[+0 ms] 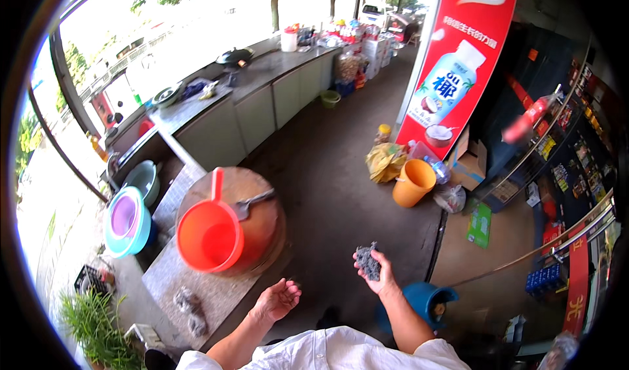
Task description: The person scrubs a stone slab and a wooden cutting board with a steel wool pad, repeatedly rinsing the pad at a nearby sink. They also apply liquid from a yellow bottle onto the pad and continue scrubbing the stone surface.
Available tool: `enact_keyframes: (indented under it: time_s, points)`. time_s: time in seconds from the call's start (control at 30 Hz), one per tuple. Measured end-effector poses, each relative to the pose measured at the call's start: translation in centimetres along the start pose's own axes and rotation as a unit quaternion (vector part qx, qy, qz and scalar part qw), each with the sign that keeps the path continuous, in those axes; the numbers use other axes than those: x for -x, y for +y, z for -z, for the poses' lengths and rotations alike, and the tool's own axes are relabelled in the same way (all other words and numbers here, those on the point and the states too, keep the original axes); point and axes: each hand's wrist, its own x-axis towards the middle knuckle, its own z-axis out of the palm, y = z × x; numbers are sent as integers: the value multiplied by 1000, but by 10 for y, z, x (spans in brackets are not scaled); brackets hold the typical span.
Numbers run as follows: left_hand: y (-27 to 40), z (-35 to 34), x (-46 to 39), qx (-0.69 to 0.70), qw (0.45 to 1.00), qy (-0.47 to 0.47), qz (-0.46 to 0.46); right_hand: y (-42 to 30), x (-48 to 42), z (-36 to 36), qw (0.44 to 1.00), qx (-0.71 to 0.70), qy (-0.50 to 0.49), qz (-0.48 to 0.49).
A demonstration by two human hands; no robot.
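My right hand (382, 275) grips a grey steel-wool scouring pad (367, 263) and holds it up over the dark floor. My left hand (279, 300) is palm up with fingers loosely curled, and I see nothing held in it. Ahead and to its left, a thick round wooden chopping block (268, 244) rests on a stone slab (164, 284). On the block sits a red plastic dipper (210, 237), its handle pointing away from me. Beside it lies a flat metal tool (250, 204) with a dark handle. A crumpled grey rag (190, 311) lies on the slab.
Basins (127, 222) stand in a sink area at left. A long counter (255, 94) runs away from me with a black pan (235, 57) on it. An orange bucket (414, 183) stands ahead right; a blue gas cylinder (417, 303) is beneath my right forearm.
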Motion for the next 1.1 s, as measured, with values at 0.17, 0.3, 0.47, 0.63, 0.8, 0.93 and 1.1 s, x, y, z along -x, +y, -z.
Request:
enact_keyframes:
  time_s: [0.17,0.3,0.47,0.63,0.8,0.93,1.1]
  points:
    - [-8,-110,-103,-12,999,35,24,-72,-36,29,999,-36,20,17]
    - [16,-165,-186,-31,998,17,45,-117,-83,39,996,-65,36,46]
    - [69,-275,-289,-2,999,-36,10,-182,-127,84,987,-56,133,74]
    - [147,-345,-379,72,970,-226,53,-255,-151,145,946,-66,292,122]
    - [223,-368,-442,81,947,-307,43,-280,-207,198,928,-90,353,79]
    - [298,-347,-469,108,941,-320,-7,-286,-305,188,928,-76,364,5]
    - [393,-309,-488,132,966,-136,-178,-316,-483,158,958,13,284,-43]
